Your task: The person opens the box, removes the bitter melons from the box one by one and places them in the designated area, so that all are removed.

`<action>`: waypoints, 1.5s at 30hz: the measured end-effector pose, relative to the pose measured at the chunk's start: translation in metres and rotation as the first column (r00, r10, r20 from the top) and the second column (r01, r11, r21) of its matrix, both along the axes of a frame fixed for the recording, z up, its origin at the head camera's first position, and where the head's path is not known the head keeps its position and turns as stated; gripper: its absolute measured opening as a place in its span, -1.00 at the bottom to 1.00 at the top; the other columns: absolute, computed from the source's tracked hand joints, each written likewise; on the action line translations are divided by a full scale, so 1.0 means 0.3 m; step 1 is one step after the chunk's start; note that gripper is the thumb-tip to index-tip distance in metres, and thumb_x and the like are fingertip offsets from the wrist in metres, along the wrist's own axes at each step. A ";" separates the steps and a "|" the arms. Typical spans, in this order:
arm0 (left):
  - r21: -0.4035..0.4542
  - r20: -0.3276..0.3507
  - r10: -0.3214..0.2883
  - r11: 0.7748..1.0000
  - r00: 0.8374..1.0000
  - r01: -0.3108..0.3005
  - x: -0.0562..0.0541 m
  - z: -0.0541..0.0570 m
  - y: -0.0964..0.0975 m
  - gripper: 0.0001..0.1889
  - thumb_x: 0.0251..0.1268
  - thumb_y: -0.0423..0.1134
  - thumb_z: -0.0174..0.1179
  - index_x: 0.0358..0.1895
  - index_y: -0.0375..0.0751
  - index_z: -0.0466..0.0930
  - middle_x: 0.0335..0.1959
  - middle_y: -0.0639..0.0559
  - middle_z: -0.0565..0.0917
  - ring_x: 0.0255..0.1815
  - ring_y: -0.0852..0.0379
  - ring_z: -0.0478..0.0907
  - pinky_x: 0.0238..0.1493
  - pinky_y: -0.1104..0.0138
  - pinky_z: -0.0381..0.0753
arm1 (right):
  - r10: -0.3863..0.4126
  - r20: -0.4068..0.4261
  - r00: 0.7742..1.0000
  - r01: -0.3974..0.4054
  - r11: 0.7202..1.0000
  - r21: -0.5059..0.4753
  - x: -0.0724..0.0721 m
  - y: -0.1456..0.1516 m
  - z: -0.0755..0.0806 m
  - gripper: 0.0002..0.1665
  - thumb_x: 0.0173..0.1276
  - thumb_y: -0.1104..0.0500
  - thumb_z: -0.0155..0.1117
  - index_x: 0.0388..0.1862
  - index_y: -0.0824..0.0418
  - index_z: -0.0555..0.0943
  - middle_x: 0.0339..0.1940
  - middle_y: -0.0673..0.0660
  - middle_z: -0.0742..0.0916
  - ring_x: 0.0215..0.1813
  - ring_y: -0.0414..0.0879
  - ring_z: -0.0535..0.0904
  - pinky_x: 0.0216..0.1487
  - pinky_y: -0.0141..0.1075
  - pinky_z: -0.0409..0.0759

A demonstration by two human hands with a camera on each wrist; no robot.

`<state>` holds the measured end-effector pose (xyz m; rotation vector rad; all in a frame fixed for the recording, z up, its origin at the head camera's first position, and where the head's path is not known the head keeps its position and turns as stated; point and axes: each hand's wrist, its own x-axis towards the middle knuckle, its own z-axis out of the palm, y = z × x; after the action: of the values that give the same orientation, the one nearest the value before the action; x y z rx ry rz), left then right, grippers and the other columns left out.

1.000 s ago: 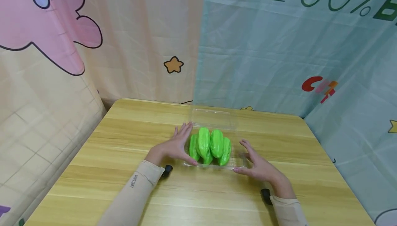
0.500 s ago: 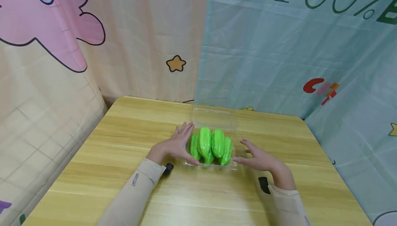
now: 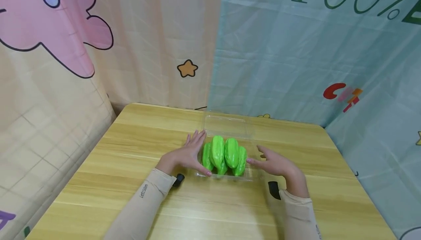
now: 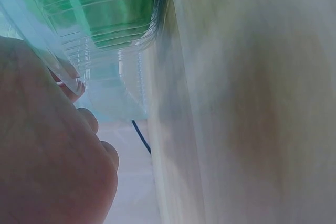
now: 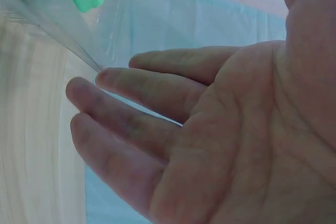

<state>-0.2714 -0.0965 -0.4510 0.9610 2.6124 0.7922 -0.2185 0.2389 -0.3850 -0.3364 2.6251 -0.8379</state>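
A clear plastic clamshell box [image 3: 249,174] stands at mid-table, its lid [image 3: 227,123] folded back. Several glossy green ridged fruits [image 3: 231,153], resembling star fruit, lie piled inside. My left hand [image 3: 188,156] spans the box's left end, thumb by the front rim and spread fingers toward the back corner. In the left wrist view those fingers touch the clear rim. At the right end, my right hand [image 3: 274,163] has its thumb near the rightmost fruit and its fingers extended. The right wrist view shows that palm facing the box, with a fingertip close to its edge.
The wooden table [image 3: 210,210] extends around the box on every side. Behind it hang printed curtains [image 3: 279,68], and another curtain [image 3: 49,130] borders the left. Black wrist cameras sit under both sleeves.
My right hand has lifted from the box's front right corner and moved back, bringing its thumb beside the rightmost fruit. My left hand stays at the left end. The view has shifted slightly.
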 end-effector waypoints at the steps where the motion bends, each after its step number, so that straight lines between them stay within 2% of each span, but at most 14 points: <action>1: -0.001 0.000 0.000 1.000 1.000 0.000 0.000 0.000 0.000 0.59 -0.22 0.50 0.44 0.58 -0.17 -0.59 0.60 0.00 -0.57 0.53 0.08 -0.74 0.47 0.05 -0.67 | -0.001 -0.003 1.000 0.001 1.000 -0.008 -0.001 -0.001 0.002 0.16 0.46 -0.32 0.15 0.58 0.50 -0.03 0.48 0.54 0.28 0.45 0.43 0.26 0.32 0.27 0.34; 6: -0.003 -0.007 -0.002 1.000 1.000 0.002 0.001 0.000 -0.003 0.58 -0.21 0.50 0.44 0.59 -0.19 -0.57 0.60 -0.02 -0.56 0.54 0.05 -0.73 0.47 0.03 -0.65 | -0.036 -0.033 0.999 0.035 0.999 -0.014 -0.008 -0.006 0.008 0.17 0.46 -0.31 0.17 0.61 0.45 -0.08 0.49 0.57 0.26 0.45 0.46 0.23 0.32 0.29 0.33; 9: -0.002 -0.005 0.000 1.000 1.000 0.000 0.001 0.000 -0.004 0.59 -0.22 0.50 0.44 0.59 -0.20 -0.56 0.60 -0.02 -0.56 0.54 0.05 -0.72 0.48 0.03 -0.64 | -0.088 -0.079 0.993 0.085 0.996 -0.040 -0.016 -0.013 0.008 0.17 0.44 -0.29 0.21 0.62 0.40 -0.08 0.52 0.52 0.22 0.45 0.46 0.23 0.31 0.28 0.35; 12: -0.003 -0.004 0.002 1.000 1.000 -0.002 0.001 -0.002 -0.006 0.59 -0.22 0.50 0.44 0.59 -0.20 -0.56 0.60 -0.02 -0.55 0.54 0.04 -0.72 0.48 0.02 -0.63 | -0.155 -0.135 0.979 0.140 0.984 -0.115 -0.023 -0.023 0.009 0.19 0.39 -0.26 0.30 0.63 0.34 -0.07 0.57 0.46 0.17 0.44 0.43 0.27 0.27 0.25 0.42; 16: -0.005 -0.005 0.003 1.000 1.000 -0.003 0.001 -0.003 -0.008 0.58 -0.21 0.49 0.45 0.59 -0.20 -0.56 0.61 -0.03 -0.55 0.55 0.01 -0.71 0.48 0.02 -0.63 | -0.240 -0.165 0.957 0.197 0.950 -0.241 -0.029 -0.051 0.007 0.28 0.23 -0.28 0.46 0.66 0.20 -0.02 0.60 0.36 0.15 0.42 0.35 0.35 0.20 0.18 0.52; 21: -0.006 -0.013 0.005 1.000 1.000 -0.005 0.000 0.003 -0.006 0.58 -0.21 0.48 0.45 0.60 -0.24 -0.53 0.61 -0.03 -0.55 0.58 -0.09 -0.65 0.48 0.02 -0.62 | -0.257 -0.105 0.961 0.200 0.901 -0.384 -0.037 -0.098 -0.015 0.29 0.10 -0.22 0.59 0.65 0.08 0.07 0.60 0.29 0.18 0.44 0.26 0.36 0.17 0.11 0.57; 27: -0.010 0.007 0.009 1.000 1.000 -0.008 0.003 0.013 -0.002 0.60 -0.24 0.50 0.45 0.59 -0.21 -0.54 0.60 0.01 -0.57 0.55 0.04 -0.72 0.48 0.03 -0.63 | -0.258 0.007 0.966 0.224 0.823 -0.522 -0.045 -0.146 -0.053 0.18 0.12 -0.01 0.64 0.61 0.12 0.16 0.56 0.29 0.25 0.44 0.28 0.34 0.08 0.02 0.65; 30: -0.007 0.010 0.008 1.000 1.000 -0.008 0.003 0.013 0.000 0.59 -0.24 0.50 0.45 0.60 -0.23 -0.53 0.60 0.00 -0.56 0.54 0.06 -0.72 0.48 0.02 -0.62 | -0.263 0.026 0.965 0.233 0.802 -0.550 -0.049 -0.163 -0.069 0.15 0.11 0.04 0.65 0.58 0.15 0.19 0.54 0.32 0.26 0.42 0.30 0.35 0.02 -0.03 0.69; 39: -0.008 0.003 0.007 1.000 1.000 -0.007 0.001 0.005 0.004 0.57 -0.20 0.49 0.44 0.60 -0.24 -0.53 0.61 -0.04 -0.54 0.54 0.05 -0.72 0.47 0.00 -0.64 | -0.267 0.023 0.963 0.238 0.811 -0.534 -0.047 -0.190 -0.088 0.12 0.13 0.05 0.64 0.56 0.18 0.21 0.48 0.40 0.34 0.36 0.34 0.40 0.00 -0.04 0.69; 45: -0.019 -0.011 0.010 1.000 1.000 -0.011 0.004 0.006 0.005 0.57 -0.19 0.50 0.43 0.60 -0.29 -0.50 0.61 -0.04 -0.53 0.54 0.04 -0.71 0.49 -0.03 -0.61 | -0.276 0.007 0.961 0.243 0.834 -0.496 -0.046 -0.204 -0.096 0.13 0.12 0.01 0.64 0.55 0.23 0.21 0.44 0.42 0.39 0.34 0.35 0.42 -0.01 -0.04 0.70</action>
<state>-0.2701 -0.0950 -0.4491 0.9500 2.6319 0.7656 -0.2324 0.1778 -0.4137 -0.1311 2.5117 -1.6259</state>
